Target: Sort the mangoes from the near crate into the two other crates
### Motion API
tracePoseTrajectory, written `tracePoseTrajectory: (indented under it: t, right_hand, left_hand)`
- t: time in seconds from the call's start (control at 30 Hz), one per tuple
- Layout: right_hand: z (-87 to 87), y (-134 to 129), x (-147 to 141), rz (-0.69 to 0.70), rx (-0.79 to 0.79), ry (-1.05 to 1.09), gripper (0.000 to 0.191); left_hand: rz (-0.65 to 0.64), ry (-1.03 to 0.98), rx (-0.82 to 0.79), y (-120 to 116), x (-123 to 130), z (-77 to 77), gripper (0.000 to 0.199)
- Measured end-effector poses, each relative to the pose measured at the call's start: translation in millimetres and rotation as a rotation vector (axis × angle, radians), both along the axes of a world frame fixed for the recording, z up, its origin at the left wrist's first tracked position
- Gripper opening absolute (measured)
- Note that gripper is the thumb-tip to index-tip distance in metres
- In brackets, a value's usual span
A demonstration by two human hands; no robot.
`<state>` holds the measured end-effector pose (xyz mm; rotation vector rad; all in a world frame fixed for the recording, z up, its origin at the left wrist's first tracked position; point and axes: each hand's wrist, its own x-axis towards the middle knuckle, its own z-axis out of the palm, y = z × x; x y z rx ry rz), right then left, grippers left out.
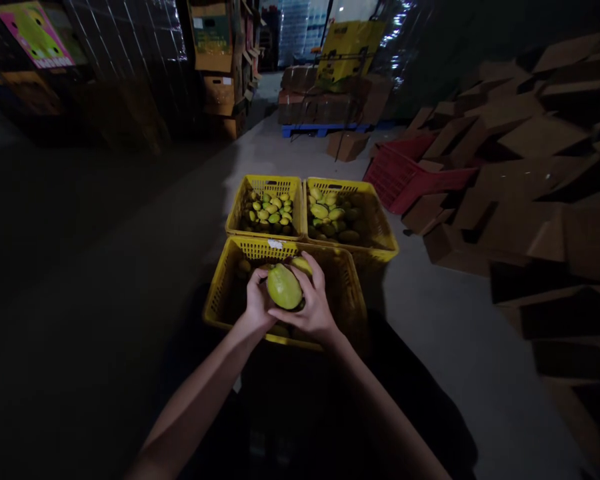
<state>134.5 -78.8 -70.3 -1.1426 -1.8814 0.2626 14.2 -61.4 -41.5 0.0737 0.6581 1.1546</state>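
A large yellow-green fruit [285, 287] is held between my two hands above the near yellow crate [355, 293]. My left hand [258, 300] grips its left side, and my right hand [314, 300] curls round its right side. Behind the right fingers another yellow fruit [301, 265] shows; whether the hand touches it I cannot tell. More fruit lies in the dark inside of the near crate. Beyond it stand two yellow crates side by side: the left one [236, 208] holds several small yellow-green fruits, the right one [384, 230] several larger ones.
A red crate [393, 175] stands at the right beside a big heap of cardboard boxes [510, 193]. Farther back, a blue pallet [307, 131] carries boxes and a yellow carton [347, 50]. Stacked cartons [219, 93] rise at the back left.
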Motion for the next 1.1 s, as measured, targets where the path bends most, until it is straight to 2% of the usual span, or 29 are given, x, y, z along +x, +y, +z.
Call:
tracePoseTrajectory:
  t: [0.13,0.23,0.37,0.5,0.57,0.67,0.77,0.83,1.0,1.1]
  right_hand:
    - [-3.6,1,-3,-0.048,0.199,-0.069,0.075]
    - [-0.8,-1,-5,0.010,0.311,-0.119,0.074]
    - [5.0,-7,-3,0.105,0.319,-0.108,0.078]
    - [7.4,-12,2,0.176,0.288,-0.075,0.078]
    - [8.1,-13,4,0.155,0.316,-0.042,0.079]
    - [9.4,-12,4,0.013,0.365,0.039,0.077]
    - [9.5,-9,2,-0.137,0.271,0.122,0.070]
    - [8.5,-7,2,-0.174,0.157,0.184,0.067]
    - [4.9,-3,0,-0.109,-0.063,0.389,0.061]
    - [2.9,-2,-3,-0.069,-0.267,0.674,0.058]
  left_hand:
    - [0.023,0.059,-0.019,0,2,1.9,0.012]
    - [0.047,0.073,-0.042,0,3,7.7,0.007]
    - [0.061,0.115,0.015,-2,0,16.0,0.002]
    - [-0.074,0.062,0.021,2,-4,15.2,0.014]
    - [-0.081,0.023,0.038,6,-7,11.8,0.019]
    - [-0.020,-0.061,0.105,13,-11,7.4,0.024]
    - [0.040,-0.123,0.146,16,-15,5.9,0.027]
    - [0.065,-0.134,0.146,16,-16,5.5,0.029]
    - [0.103,-0.160,0.161,16,-14,3.6,0.028]
    - [0.105,-0.159,0.136,17,-14,2.4,0.026]
